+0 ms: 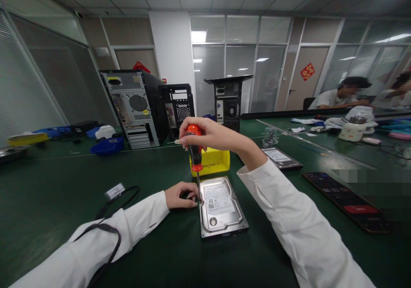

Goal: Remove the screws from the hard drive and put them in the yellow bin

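Note:
A silver hard drive (pixel 220 200) with a white label lies flat on the green table in front of me. My right hand (pixel 205 134) grips the red and black handle of a screwdriver (pixel 196 155) from above. The screwdriver stands nearly upright, its tip down at the drive's left edge. Beside that tip is my left hand (pixel 182 195), its fingers curled in and the thumb close to them; whatever they pinch is hidden. Just behind the drive sits a yellow bin (pixel 218 161) with small dark bits inside.
Computer cases (pixel 150 108) stand at the back. A second hard drive (pixel 282 157) and a phone (pixel 346 202) showing a timer lie to the right. A blue tray (pixel 107 146) is at left. A black strap (pixel 117 241) crosses my left sleeve. Other people sit at far right.

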The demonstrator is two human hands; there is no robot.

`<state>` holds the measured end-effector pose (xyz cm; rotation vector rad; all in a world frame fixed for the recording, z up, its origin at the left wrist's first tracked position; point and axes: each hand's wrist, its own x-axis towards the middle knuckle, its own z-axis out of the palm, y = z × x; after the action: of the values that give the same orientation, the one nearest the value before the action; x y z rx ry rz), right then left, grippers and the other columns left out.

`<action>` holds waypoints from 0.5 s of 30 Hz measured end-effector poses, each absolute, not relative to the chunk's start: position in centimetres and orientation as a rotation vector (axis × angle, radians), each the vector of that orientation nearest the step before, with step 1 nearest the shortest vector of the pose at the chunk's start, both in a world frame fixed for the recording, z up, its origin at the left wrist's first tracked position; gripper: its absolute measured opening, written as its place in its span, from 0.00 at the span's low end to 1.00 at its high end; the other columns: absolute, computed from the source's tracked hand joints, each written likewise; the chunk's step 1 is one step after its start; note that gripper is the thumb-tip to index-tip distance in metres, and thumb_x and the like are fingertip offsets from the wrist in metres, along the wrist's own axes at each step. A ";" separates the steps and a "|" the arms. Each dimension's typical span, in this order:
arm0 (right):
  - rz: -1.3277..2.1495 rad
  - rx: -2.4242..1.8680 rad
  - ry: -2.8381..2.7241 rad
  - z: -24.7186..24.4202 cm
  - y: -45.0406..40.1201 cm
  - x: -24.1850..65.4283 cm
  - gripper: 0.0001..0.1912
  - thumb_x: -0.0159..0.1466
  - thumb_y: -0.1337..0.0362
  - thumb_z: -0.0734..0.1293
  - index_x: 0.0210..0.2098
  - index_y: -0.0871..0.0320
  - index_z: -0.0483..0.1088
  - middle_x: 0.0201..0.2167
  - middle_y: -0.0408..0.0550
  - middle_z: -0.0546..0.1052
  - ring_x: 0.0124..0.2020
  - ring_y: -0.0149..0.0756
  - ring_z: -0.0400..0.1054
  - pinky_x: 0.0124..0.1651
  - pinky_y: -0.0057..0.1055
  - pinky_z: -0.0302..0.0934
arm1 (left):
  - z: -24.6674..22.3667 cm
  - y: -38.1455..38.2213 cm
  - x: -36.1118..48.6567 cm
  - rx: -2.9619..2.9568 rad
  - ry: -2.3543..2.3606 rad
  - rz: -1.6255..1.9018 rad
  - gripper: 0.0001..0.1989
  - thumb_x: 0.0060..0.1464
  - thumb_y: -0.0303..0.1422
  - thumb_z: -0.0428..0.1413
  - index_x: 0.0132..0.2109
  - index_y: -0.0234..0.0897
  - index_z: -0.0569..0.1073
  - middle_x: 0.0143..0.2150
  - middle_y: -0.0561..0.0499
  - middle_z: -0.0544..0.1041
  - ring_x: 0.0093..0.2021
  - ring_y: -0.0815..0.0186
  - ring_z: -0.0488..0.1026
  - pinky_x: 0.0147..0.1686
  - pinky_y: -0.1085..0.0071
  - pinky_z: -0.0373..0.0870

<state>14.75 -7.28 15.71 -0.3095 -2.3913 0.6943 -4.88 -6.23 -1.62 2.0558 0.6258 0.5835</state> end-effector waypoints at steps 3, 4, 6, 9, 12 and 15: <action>0.759 -0.306 -2.395 15.6 -7.3 14.6 0.12 0.63 0.55 0.61 0.35 0.60 0.62 0.32 0.44 0.67 0.32 0.28 0.63 0.34 0.26 0.60 | -1.5 -6.5 -4.6 2.065 0.647 0.592 0.17 0.46 0.42 0.61 0.35 0.30 0.76 0.28 0.53 0.67 0.27 0.71 0.61 0.29 0.74 0.61; 0.783 -0.308 -2.387 15.6 -7.3 14.6 0.13 0.64 0.54 0.60 0.35 0.59 0.62 0.32 0.44 0.66 0.31 0.28 0.62 0.32 0.25 0.60 | -1.5 -6.6 -4.5 2.070 0.656 0.598 0.17 0.45 0.42 0.61 0.35 0.30 0.76 0.28 0.53 0.68 0.27 0.71 0.61 0.29 0.74 0.60; 0.798 -0.299 -2.385 15.5 -7.3 14.5 0.15 0.64 0.52 0.59 0.35 0.59 0.62 0.31 0.43 0.65 0.29 0.27 0.61 0.30 0.25 0.58 | -1.4 -6.8 -4.2 2.084 0.681 0.618 0.17 0.44 0.42 0.62 0.34 0.31 0.75 0.29 0.53 0.69 0.27 0.71 0.60 0.27 0.75 0.59; 0.679 -0.300 -2.375 15.3 -7.4 14.2 0.14 0.63 0.54 0.61 0.36 0.60 0.63 0.33 0.44 0.66 0.32 0.27 0.61 0.35 0.25 0.59 | -1.3 -7.1 -3.6 2.113 0.733 0.664 0.13 0.44 0.38 0.63 0.31 0.31 0.75 0.27 0.54 0.67 0.25 0.72 0.58 0.26 0.75 0.56; 0.549 -0.468 -2.293 15.2 -7.6 14.0 0.20 0.59 0.53 0.65 0.45 0.60 0.62 0.37 0.45 0.67 0.34 0.29 0.62 0.36 0.27 0.58 | -1.2 -7.4 -3.3 2.142 0.772 0.708 0.11 0.45 0.35 0.63 0.29 0.30 0.75 0.25 0.55 0.65 0.25 0.73 0.56 0.25 0.75 0.55; 0.539 -0.571 -2.249 15.1 -7.6 14.1 0.27 0.56 0.51 0.67 0.47 0.60 0.59 0.37 0.46 0.67 0.32 0.29 0.62 0.32 0.27 0.59 | -0.9 -7.5 -3.2 2.160 0.787 0.727 0.10 0.45 0.34 0.64 0.29 0.29 0.75 0.25 0.56 0.64 0.24 0.73 0.56 0.25 0.75 0.55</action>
<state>14.14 -7.60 15.13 -0.5706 -2.2485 0.5391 -3.24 -7.53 -0.92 2.1602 0.7873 0.7272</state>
